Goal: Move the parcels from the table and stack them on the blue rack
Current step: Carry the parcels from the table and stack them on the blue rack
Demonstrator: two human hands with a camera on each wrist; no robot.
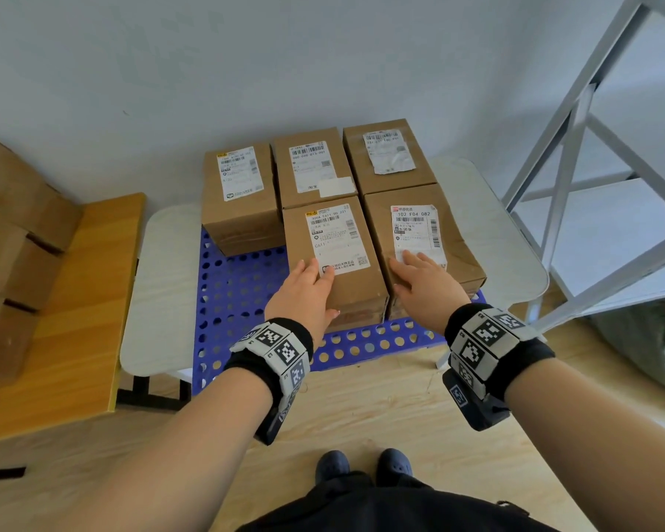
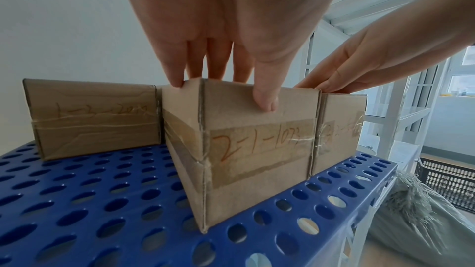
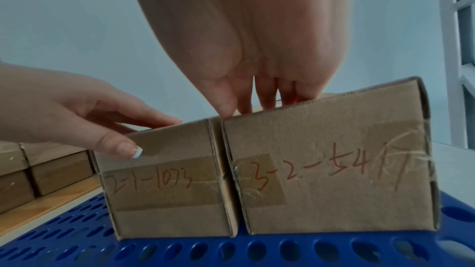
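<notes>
The 2 front parcels sit side by side on the blue rack (image 1: pixel 239 297), long axes running away from the person. The left hand (image 1: pixel 308 289) lies flat on the left parcel (image 1: pixel 334 259), thumb over its near face; the right hand (image 1: pixel 423 278) rests flat on the right parcel (image 1: pixel 427 240).
</notes>
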